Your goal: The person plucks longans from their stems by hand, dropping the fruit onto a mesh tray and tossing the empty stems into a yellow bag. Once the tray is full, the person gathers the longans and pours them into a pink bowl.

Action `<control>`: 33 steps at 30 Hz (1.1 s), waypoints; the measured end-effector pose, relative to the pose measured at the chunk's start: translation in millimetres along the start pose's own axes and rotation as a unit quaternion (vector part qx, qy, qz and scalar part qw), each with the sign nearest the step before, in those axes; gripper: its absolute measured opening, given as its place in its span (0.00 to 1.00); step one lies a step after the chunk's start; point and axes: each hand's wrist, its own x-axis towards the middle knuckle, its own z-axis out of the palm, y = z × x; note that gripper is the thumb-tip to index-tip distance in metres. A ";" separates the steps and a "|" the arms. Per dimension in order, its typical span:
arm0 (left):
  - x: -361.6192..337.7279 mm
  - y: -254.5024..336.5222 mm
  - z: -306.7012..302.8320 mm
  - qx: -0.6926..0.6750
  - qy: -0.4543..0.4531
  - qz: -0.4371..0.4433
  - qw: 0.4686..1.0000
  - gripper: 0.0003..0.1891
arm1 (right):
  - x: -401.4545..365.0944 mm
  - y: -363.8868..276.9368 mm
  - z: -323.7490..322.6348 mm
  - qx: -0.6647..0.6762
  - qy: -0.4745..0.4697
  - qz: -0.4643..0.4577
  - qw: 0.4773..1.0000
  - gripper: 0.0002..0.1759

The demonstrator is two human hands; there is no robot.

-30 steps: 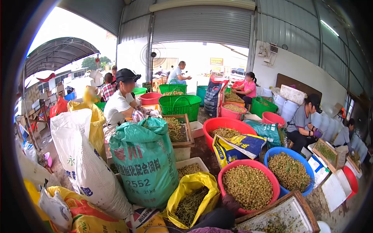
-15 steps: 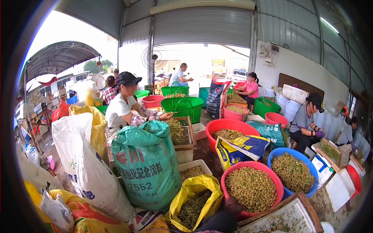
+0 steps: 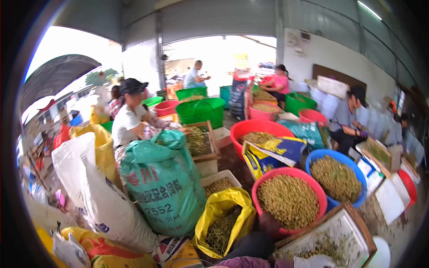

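A patterned purple sleeve (image 3: 246, 262) runs in along the bottom edge. My left hand (image 3: 315, 261), in a pale glove, seems to continue from it, at the lower edge of a wooden-framed mesh tray (image 3: 321, 236). Its fingers are cut off and blurred, so whether it holds anything is hidden. Small round tan fruits and green stems lie on the mesh beside the glove. My right hand does not show. Behind the tray stands a pink basin (image 3: 289, 201) full of round fruits. A yellow bag (image 3: 223, 223) of stems stands open to the left.
A blue basin (image 3: 336, 181) of fruits and a red basin (image 3: 261, 134) stand farther back. Large green (image 3: 163, 187) and white (image 3: 98, 192) sacks fill the left. Several people sit at baskets and trays, one in a white shirt (image 3: 127, 125) at left, another in grey (image 3: 348, 118) at right.
The view has shifted and blurred, and most things sit slightly farther left. The sleeve shows more, and the gloved hand has come into view at the tray's lower edge.
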 end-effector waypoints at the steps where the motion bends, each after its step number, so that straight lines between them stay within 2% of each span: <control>1: -6.5 12.2 -3.1 -0.050 0.200 0.043 0.978 0.18 | -1.2 8.8 -2.8 0.010 0.007 -0.021 1.000 0.08; 2: -14.7 14.3 -11.1 -0.108 0.112 -0.005 0.988 0.19 | 5.0 40.8 -10.4 0.124 -0.004 0.084 0.989 0.04; 3: -15.8 15.5 -12.9 -0.074 0.112 -0.005 0.991 0.15 | 0.3 0.3 -7.2 -0.012 -0.022 0.139 0.990 0.10; 4: -15.7 25.0 -22.8 -0.047 0.124 -0.002 0.991 0.13 | 5.1 31.1 1.5 0.011 0.092 0.030 0.995 0.05; 5: -13.7 37.0 -39.4 -0.034 0.111 0.002 0.993 0.12 | 5.5 42.7 2.2 0.024 0.090 0.039 0.995 0.04; 6: -11.3 38.2 -38.8 -0.045 0.101 -0.013 0.994 0.12 | 1.8 29.7 5.7 -0.018 0.096 0.025 0.995 0.02; 7: -10.5 36.3 -36.8 -0.028 0.077 -0.007 0.997 0.12 | -1.6 5.6 6.7 0.000 0.086 0.050 0.995 0.01; 8: -8.2 38.8 -37.5 -0.023 0.061 -0.031 0.997 0.12 | -0.8 9.3 8.1 -0.019 0.102 0.017 0.994 0.05; 9: -2.7 39.1 -37.2 -0.037 0.065 -0.025 0.997 0.13 | -0.9 23.3 4.6 -0.028 0.092 0.044 0.994 0.05; 10: 0.6 38.9 -36.8 -0.095 0.059 -0.062 0.992 0.13 | 1.3 31.3 -1.1 -0.016 0.083 0.020 0.996 0.04; 11: 1.2 36.3 -38.0 -0.138 0.087 -0.039 0.986 0.13 | 3.2 31.1 -3.2 0.001 0.086 0.037 0.996 0.05; 12: 1.1 33.9 -41.0 -0.244 0.026 -0.122 0.962 0.15 | 2.1 29.4 -3.6 0.021 0.083 0.051 0.995 0.05; 13: 5.1 40.1 -50.2 -0.349 -0.032 -0.198 0.915 0.15 | 1.2 29.5 -5.8 0.029 0.086 0.059 0.994 0.06; 14: 6.7 40.5 -54.4 -0.398 -0.051 -0.234 0.885 0.15 | 2.3 25.3 -7.8 0.039 0.084 0.063 0.994 0.06; 16: 10.7 39.8 -61.8 -0.483 -0.072 -0.254 0.835 0.14 | 1.2 10.7 -14.7 0.107 0.079 0.105 0.986 0.07; 18: 9.6 31.2 -68.6 -0.472 -0.064 -0.234 0.848 0.15 | 1.3 13.0 -28.5 0.134 0.095 0.118 0.979 0.07; 23: 12.6 28.8 -70.9 -0.438 -0.015 -0.277 0.855 0.13 | -2.5 3.3 -49.2 0.178 0.099 0.138 0.969 0.07; 27: 13.4 30.5 -72.6 -0.518 -0.009 -0.301 0.801 0.17 | -1.5 21.3 -52.9 0.307 0.115 0.108 0.938 0.04; 29: 9.8 21.9 -66.9 -0.624 0.000 -0.303 0.720 0.18 | -0.9 20.5 -52.3 0.397 0.145 0.093 0.901 0.02; 30: 8.1 18.8 -65.0 -0.674 0.004 -0.301 0.675 0.19 | -0.9 26.1 -56.5 0.418 0.131 0.090 0.895 0.02; 33: 8.2 20.4 -68.4 -0.709 0.001 -0.296 0.640 0.21 | -2.7 28.0 -54.8 0.469 0.196 0.072 0.858 0.05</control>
